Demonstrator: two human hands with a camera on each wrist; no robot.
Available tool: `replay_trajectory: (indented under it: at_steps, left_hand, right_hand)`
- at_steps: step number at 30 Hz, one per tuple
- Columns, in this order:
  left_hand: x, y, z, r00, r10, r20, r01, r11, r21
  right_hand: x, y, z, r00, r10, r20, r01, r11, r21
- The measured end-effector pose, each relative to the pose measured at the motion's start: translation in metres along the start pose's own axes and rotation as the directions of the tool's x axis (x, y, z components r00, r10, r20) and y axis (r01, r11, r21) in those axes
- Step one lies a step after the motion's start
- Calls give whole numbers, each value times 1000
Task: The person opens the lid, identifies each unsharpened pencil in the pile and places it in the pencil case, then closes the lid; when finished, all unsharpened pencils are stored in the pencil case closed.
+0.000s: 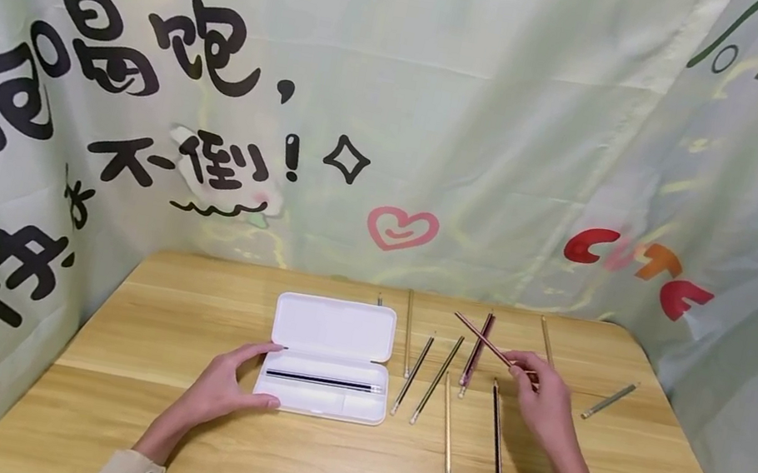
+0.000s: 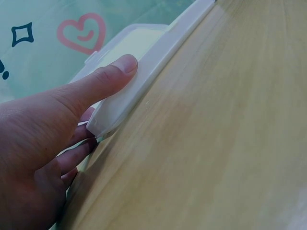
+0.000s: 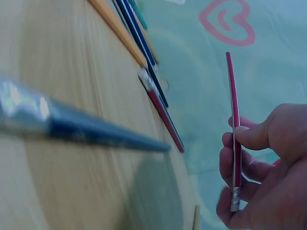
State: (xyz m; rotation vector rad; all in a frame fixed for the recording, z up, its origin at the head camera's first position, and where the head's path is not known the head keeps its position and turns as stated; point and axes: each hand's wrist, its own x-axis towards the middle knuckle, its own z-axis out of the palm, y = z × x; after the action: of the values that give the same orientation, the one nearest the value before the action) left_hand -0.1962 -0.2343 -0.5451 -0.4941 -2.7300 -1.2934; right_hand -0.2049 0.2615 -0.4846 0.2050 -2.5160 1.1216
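A white pencil case (image 1: 297, 398) lies with its lid (image 1: 334, 327) raised. One dark striped pencil (image 1: 315, 380) rests inside, eraser end to the right. My left hand (image 1: 218, 390) grips the case's left end, thumb on the front wall (image 2: 125, 91) and fingers round by the back corner. Above the table, my right hand (image 1: 545, 399) pinches a dark red pencil (image 1: 483, 338) near its eraser end. That pencil slants up to the left in the head view; the right wrist view shows its metal band (image 3: 235, 192) beside the curled fingers.
Several pencils lie right of the case, among them dark ones (image 1: 412, 376), a natural wood one (image 1: 448, 430) and a dark red pair (image 1: 476, 351). A black pencil (image 1: 497, 448) lies below the right hand, a short grey-green one (image 1: 609, 401) farther right. A printed curtain (image 1: 498, 164) closes the back.
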Motion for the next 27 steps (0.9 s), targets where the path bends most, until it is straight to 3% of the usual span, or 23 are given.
replay_trajectory:
  at_steps: [7,18,27]
  left_hand:
    - [0,1,-1,1000,4,0,-4,1000,-3]
    - [1,-1,-1,1000,-3,-5,3,1000,9]
    - [2,0,0,1000,-12,-2,12,1000,14]
  right_hand:
    - [-2,-13,16,999,-41,28,40,998,58]
    - [-6,-33,44,977,-34,209,-8,981,196]
    - [-4,-48,63,974,-147,174,121,981,151]
